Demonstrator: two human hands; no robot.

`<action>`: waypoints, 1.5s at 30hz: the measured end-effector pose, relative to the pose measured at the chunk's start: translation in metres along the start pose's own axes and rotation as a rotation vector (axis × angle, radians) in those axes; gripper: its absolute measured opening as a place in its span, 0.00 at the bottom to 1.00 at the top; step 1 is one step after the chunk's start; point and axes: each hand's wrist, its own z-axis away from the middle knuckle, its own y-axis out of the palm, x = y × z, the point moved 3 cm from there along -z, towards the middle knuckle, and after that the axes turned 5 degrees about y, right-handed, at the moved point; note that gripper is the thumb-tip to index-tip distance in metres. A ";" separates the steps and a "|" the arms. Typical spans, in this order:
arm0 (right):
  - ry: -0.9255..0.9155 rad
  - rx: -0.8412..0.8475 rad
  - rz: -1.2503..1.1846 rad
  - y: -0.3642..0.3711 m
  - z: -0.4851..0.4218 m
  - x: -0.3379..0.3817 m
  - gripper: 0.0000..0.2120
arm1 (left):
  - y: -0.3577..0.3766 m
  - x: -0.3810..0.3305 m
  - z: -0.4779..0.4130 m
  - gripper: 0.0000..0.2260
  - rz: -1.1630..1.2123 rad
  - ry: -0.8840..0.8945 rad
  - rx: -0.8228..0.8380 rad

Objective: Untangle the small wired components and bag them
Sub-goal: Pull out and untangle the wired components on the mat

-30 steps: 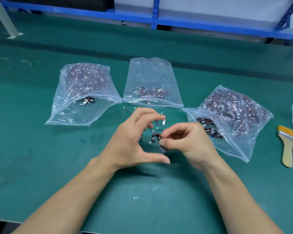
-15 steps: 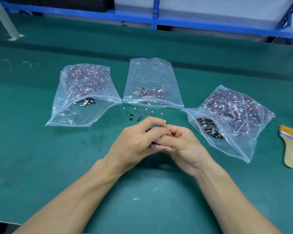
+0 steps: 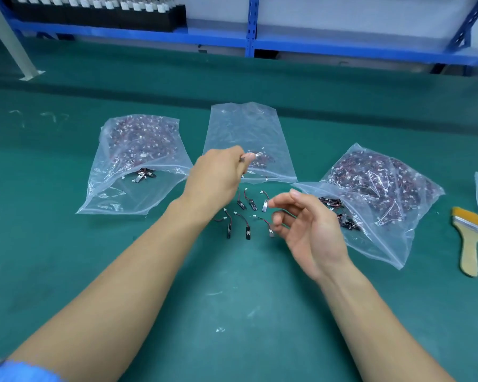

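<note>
- Wired components (image 3: 246,216) lay loose on the green mat (image 3: 66,271), just in front of the middle bag (image 3: 246,125).
- Left hand (image 3: 218,175) pinched one component (image 3: 255,155) above the middle bag, which held only a small heap.
- Left bag (image 3: 138,161) and right bag (image 3: 378,194) were packed with tangled ones.
- Right hand (image 3: 312,230) hovered palm up, fingers loosely curled, holding nothing.

Green bench mat (image 3: 66,271); blue shelving (image 3: 250,26) behind; grey wall (image 3: 356,15).
</note>
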 end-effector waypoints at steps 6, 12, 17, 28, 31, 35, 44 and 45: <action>-0.043 -0.122 0.101 -0.011 -0.005 0.003 0.14 | 0.030 0.006 -0.065 0.16 -0.178 -0.102 0.207; -0.079 -0.157 0.180 -0.015 -0.010 0.004 0.11 | 0.035 0.021 -0.069 0.31 -0.222 -0.040 0.313; -0.111 -0.197 0.215 -0.024 -0.014 0.005 0.11 | 0.008 0.015 -0.025 0.18 0.211 0.167 0.031; -0.163 -0.339 0.262 -0.047 -0.030 0.001 0.09 | 0.005 0.072 0.065 0.22 0.653 -0.048 -0.086; -0.157 -0.339 0.240 -0.050 -0.033 -0.001 0.10 | 0.011 0.082 0.068 0.21 0.651 -0.127 -0.091; -0.147 -0.350 0.266 -0.051 -0.036 -0.005 0.09 | 0.017 0.085 0.066 0.21 0.585 -0.152 -0.091; -0.144 -0.346 0.261 -0.054 -0.038 -0.005 0.08 | 0.021 0.085 0.065 0.22 0.488 -0.139 -0.023; -0.148 -0.351 0.262 -0.055 -0.038 -0.005 0.08 | 0.022 0.085 0.065 0.22 0.490 -0.140 -0.020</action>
